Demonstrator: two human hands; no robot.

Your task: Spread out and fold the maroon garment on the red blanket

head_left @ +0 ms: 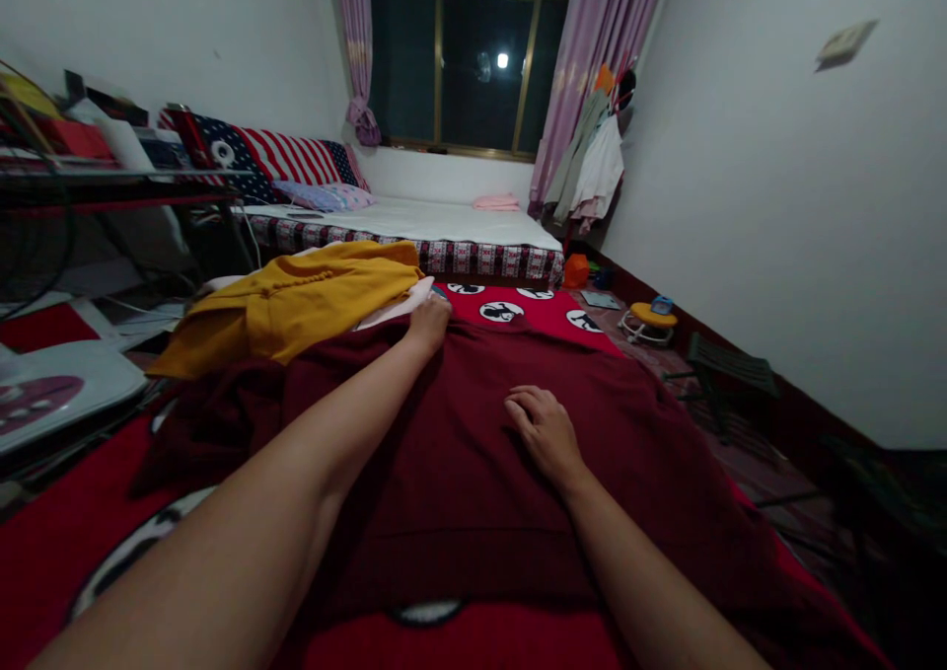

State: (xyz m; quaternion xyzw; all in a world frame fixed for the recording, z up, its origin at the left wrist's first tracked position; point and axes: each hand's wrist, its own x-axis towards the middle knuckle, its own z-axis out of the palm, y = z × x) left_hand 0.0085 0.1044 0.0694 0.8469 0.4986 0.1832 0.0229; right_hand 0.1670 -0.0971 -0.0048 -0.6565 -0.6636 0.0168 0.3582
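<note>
Maroon garment [480, 463] spread flat over red bedding [547, 317], directly in front of me. My left hand [431, 320] at its far edge, fingers curled closed; can't tell if fabric is pinched. My right hand [544, 428] on middle of garment, fingers loosely bent, close together, nothing gripped. Yellow garment [296, 300] overlaps area beyond left forearm. White-topped bed [429, 218] farther out, under window [484, 68].

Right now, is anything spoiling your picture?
In the head view, light is dim and folds show faintly on the maroon garment; a bright spot glares in the window; the lower right is nearly black; wide-angle distortion seems to stretch the edges.
</note>
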